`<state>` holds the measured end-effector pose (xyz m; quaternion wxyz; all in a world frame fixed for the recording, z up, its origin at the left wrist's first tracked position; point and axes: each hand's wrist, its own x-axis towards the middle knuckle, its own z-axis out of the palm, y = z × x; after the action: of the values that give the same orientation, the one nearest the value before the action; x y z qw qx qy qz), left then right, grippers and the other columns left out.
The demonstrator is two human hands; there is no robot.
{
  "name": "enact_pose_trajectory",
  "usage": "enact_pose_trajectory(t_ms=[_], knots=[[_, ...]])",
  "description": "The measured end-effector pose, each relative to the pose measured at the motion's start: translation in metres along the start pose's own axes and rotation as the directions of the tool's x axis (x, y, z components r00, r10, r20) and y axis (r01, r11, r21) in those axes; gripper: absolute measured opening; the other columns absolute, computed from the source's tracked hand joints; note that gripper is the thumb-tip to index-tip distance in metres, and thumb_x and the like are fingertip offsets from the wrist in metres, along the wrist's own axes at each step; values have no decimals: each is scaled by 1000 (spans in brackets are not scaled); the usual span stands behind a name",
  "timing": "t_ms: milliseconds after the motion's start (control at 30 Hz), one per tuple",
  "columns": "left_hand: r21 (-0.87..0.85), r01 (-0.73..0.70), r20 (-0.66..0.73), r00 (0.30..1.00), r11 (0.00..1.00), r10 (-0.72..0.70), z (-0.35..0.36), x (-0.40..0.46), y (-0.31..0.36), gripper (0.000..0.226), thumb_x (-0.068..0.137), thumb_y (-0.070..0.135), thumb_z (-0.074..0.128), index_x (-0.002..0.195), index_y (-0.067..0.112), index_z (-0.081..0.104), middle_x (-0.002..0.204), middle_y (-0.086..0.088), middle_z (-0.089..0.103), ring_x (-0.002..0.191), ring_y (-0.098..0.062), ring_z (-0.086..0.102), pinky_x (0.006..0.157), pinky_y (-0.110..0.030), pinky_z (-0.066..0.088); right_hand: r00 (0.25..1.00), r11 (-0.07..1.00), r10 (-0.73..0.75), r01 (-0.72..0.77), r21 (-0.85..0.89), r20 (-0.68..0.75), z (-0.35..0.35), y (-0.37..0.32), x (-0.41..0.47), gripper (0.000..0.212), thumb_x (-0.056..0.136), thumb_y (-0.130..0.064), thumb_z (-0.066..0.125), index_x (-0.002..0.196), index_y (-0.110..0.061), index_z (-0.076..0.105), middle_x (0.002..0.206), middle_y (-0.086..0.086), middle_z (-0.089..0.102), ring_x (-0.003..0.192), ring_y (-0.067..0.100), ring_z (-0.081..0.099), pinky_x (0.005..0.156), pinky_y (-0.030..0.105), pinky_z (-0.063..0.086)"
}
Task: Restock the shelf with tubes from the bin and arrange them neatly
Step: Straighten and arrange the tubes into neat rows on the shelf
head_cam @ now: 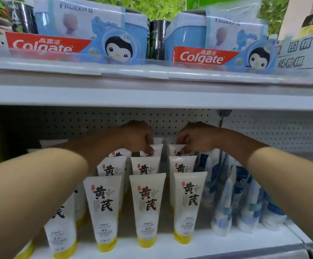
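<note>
Shelving of white metal (152, 98) holds Colgate boxes (200, 57) on the upper level and, below, cream tubes with yellow caps (146, 206) standing cap-down in rows on the lower shelf (170, 245), just beside blue-and-white tubes (245, 199) on the right. Far back, left hand (139, 137) pinches the top of a rear tube (156, 149); right hand (191, 137) pinches the neighbouring rear tube (174, 150).

Single head-worn wide-angle view, facing forward, close to the lower shelf (208, 245), upper shelf (152, 94) overhead
</note>
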<state>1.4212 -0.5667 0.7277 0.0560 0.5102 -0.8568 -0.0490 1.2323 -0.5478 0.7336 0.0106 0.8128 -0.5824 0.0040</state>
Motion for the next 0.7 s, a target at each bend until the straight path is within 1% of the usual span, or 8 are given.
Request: enact_pose_trajectory(t_ms=[67,167,200,367,433,500,600,700], knots=[[55,-19,47,999,998,16,6,3,-2,35,87,30,63,117,13,62,118,-2,62,101,-17,58,84,-25,46,999,1000,6,-6,0,35,7,1,4,31,87,-25,64,113,-9,65,114,5,64,100,20,58,83,27,47],[53,-51,71,996,997,47,12,6,-7,26,87,28,63,106,10,66,107,-6,67,81,-12,55,62,-17,41,997,999,0,-4,52,71,11,1,6,30,87,-22,63,114,-9,65,114,7,65,92,15,57,73,21,45],[40,-57,70,996,998,54,12,5,-9,24,87,28,63,103,10,67,103,-6,68,77,-11,54,59,-16,40,997,998,-6,2,64,75,11,1,6,29,87,-21,64,113,-9,66,113,6,66,89,13,55,70,19,44],[-18,-90,79,993,996,91,11,3,-12,27,84,28,66,106,12,69,102,-2,70,71,-5,56,68,-19,45,996,996,-11,4,89,85,9,2,4,27,87,-24,65,110,-11,69,110,4,68,90,14,58,81,23,48],[-34,-88,75,993,996,90,11,2,-12,29,85,27,66,109,12,68,107,-3,70,81,-9,61,75,-21,50,997,996,-5,-3,93,82,9,1,3,28,86,-24,65,111,-11,69,112,4,68,96,17,61,83,23,48],[-43,-76,71,994,996,79,11,1,-12,30,85,25,66,112,12,67,110,-3,69,89,-12,62,81,-22,50,997,995,2,-10,101,77,10,1,2,28,87,-23,65,112,-11,68,113,4,67,97,17,60,83,22,47],[-54,-64,84,994,997,68,12,0,-11,31,86,25,65,114,12,66,112,-3,68,89,-11,61,82,-22,50,996,992,12,-23,124,89,10,0,2,28,88,-24,64,112,-11,67,114,4,66,95,15,58,85,25,48],[-81,-35,67,997,996,41,11,-1,-10,32,86,26,65,116,13,65,115,0,66,96,-14,62,85,-26,50,997,986,19,-32,161,78,7,-1,-2,29,89,-23,62,116,-13,64,118,2,64,103,16,58,92,29,48]])
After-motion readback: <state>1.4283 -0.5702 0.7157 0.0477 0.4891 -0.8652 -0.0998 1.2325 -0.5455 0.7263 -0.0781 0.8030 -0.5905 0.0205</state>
